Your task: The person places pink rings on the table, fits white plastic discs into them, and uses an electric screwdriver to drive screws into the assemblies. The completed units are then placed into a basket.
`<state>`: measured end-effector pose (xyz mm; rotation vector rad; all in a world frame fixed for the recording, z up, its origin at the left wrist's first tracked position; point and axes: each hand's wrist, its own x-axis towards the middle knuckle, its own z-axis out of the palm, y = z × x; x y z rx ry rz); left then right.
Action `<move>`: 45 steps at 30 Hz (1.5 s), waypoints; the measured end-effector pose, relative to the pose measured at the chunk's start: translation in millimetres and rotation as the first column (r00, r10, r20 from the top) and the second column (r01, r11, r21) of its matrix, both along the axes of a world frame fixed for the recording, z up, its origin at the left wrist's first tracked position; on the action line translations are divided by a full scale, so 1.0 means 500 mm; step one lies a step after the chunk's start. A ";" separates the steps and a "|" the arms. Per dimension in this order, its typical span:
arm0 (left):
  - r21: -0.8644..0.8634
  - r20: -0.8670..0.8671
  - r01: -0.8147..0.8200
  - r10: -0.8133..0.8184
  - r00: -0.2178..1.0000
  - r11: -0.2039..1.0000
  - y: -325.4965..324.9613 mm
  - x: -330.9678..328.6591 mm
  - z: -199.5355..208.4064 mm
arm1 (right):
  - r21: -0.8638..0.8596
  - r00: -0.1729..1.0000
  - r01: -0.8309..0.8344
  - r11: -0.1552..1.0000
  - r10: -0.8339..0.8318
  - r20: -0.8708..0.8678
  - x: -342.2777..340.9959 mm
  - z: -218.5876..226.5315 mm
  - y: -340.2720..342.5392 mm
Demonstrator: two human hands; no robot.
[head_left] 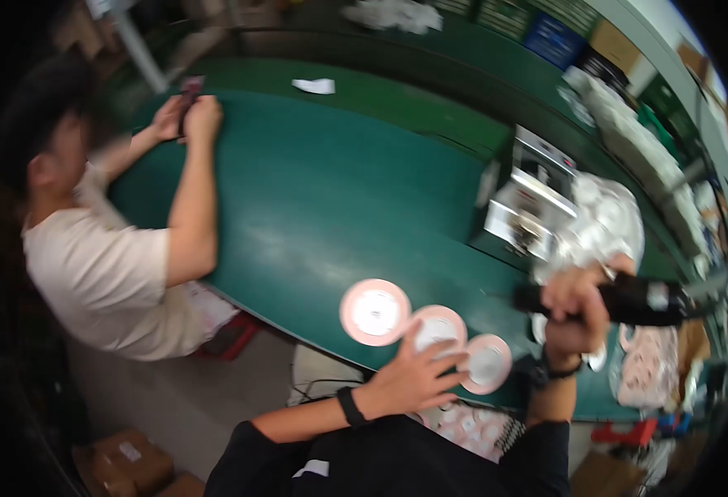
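Observation:
My right hand (578, 302) is wrapped round a black electric screwdriver (641, 298), held sideways above the right part of the table with its tip toward the left. Fingers spread, my left hand (409, 377) reaches over the near table edge. Its fingertips overlap the middle one of three round pink-rimmed discs with white centres (438, 323); whether they touch it I cannot tell. One disc (375, 311) lies to the left of it, and another disc (490, 364) lies to the right, close to my left fingers.
A silver box-shaped device (530, 195) stands at the right of the green table (323, 190), beside a clear bag of white parts (611, 217). Pink parts fill another bag (650, 364). Across at left, a seated person (107, 273) holds a phone (188, 101). More pink discs (472, 427) sit below the edge.

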<state>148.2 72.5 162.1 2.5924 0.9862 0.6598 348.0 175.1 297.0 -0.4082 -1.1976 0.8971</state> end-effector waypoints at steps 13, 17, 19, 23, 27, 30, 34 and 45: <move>0.028 0.483 -0.200 0.162 0.861 0.979 0.064 -0.015 0.116 | -0.036 0.959 -0.255 0.966 0.248 -0.140 0.003 0.063 -0.103; 0.052 0.472 -0.166 0.122 0.873 0.985 0.063 -0.008 0.100 | -0.057 0.952 -0.276 0.960 0.264 -0.155 0.003 0.060 -0.109; 0.062 0.466 -0.159 0.112 0.878 0.985 0.063 -0.006 0.096 | -0.065 0.951 -0.277 0.959 0.264 -0.159 0.004 0.059 -0.110; 0.052 0.496 -0.166 0.119 0.860 0.985 0.060 -0.007 0.101 | -0.085 0.955 -0.266 0.960 0.251 -0.160 0.001 0.059 -0.115; 0.061 0.509 -0.171 0.117 0.853 0.983 0.061 -0.009 0.106 | -0.079 0.952 -0.275 0.958 0.260 -0.160 -0.001 0.057 -0.112; 0.072 0.513 -0.178 0.117 0.850 0.981 0.058 -0.009 0.105 | -0.084 0.952 -0.277 0.957 0.262 -0.159 -0.003 0.057 -0.114; 0.081 0.512 -0.179 0.114 0.851 0.980 0.059 -0.011 0.108 | -0.088 0.952 -0.277 0.957 0.261 -0.159 -0.004 0.054 -0.113; 0.074 0.521 -0.168 0.106 0.847 0.983 0.062 -0.015 0.108 | -0.038 0.955 -0.288 0.957 0.284 -0.085 -0.019 0.048 -0.103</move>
